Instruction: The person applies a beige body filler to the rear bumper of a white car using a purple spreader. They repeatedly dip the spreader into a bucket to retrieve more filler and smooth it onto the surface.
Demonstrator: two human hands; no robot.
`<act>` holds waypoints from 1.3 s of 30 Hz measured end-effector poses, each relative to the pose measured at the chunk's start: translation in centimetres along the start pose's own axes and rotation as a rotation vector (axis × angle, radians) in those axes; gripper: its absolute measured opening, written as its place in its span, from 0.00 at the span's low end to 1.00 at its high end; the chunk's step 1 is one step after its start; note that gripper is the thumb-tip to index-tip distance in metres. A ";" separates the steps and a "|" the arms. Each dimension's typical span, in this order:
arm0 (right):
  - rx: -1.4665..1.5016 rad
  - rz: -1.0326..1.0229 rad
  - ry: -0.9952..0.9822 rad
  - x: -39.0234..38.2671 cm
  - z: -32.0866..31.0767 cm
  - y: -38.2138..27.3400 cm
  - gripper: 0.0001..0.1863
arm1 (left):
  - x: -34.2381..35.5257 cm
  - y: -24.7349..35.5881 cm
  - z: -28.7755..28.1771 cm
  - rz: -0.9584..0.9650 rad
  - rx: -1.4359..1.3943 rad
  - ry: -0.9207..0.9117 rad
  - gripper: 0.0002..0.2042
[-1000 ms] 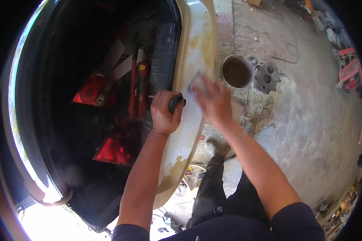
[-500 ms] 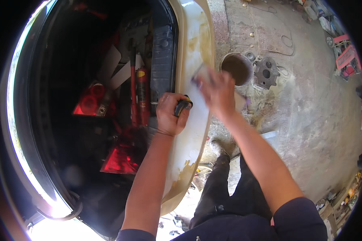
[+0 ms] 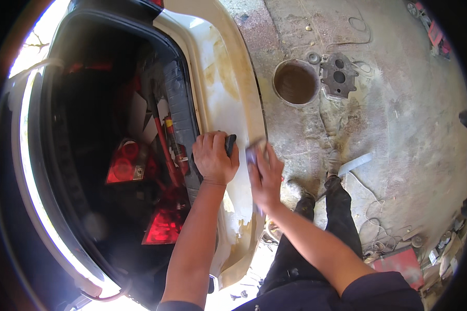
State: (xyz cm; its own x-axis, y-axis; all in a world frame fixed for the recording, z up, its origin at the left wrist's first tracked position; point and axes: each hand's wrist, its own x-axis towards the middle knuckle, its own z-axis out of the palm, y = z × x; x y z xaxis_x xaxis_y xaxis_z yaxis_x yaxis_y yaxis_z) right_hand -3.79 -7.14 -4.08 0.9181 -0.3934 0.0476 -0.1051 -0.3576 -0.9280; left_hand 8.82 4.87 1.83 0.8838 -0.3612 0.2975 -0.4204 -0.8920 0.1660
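My left hand (image 3: pixel 216 160) is closed round a small black object (image 3: pixel 230 145) at the inner edge of the car's pale, patchy bumper (image 3: pixel 218 78). My right hand (image 3: pixel 265 179) grips a flat sanding block (image 3: pixel 255 149), held on the bumper's surface near its outer edge, right of my left hand. Inside the open boot lie red tail lights (image 3: pixel 123 160), long red tools (image 3: pixel 165 154) and pale flat pieces, beside a black ribbed trim (image 3: pixel 171 83).
On the concrete floor at my right are a bucket (image 3: pixel 296 83), a metal plate with holes (image 3: pixel 339 78), a pale strip (image 3: pixel 355 163), cables and a red box (image 3: pixel 397 267). My feet are beside the bumper; clutter lies along the right edge.
My right hand has moved down along the bumper toward me with the block. My left hand stays closed on the black object. The view has shifted, showing more of the bumper's far end.
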 end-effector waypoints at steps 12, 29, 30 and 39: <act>0.284 0.357 -0.101 -2.6 0.5 4.2 0.28 | 7.5 -1.6 2.5 0.175 0.108 0.007 0.11; 0.306 0.455 -0.177 -0.9 0.9 6.4 0.30 | 6.1 -2.3 3.4 0.159 0.085 0.035 0.14; 0.309 0.492 -0.187 1.8 1.7 7.0 0.30 | 6.0 -2.3 3.4 0.158 0.087 0.035 0.14; 0.367 0.161 -0.024 22.4 7.9 10.5 0.25 | 6.5 -2.4 4.5 0.182 0.075 0.056 0.14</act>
State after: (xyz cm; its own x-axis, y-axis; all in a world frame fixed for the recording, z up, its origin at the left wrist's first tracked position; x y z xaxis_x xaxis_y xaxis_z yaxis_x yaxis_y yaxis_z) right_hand 18.73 -13.03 -15.66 0.9101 -0.3985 -0.1140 -0.1091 0.0349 -0.9934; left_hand 16.51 3.47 -0.85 0.7810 -0.5045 0.3682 -0.5538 -0.8319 0.0348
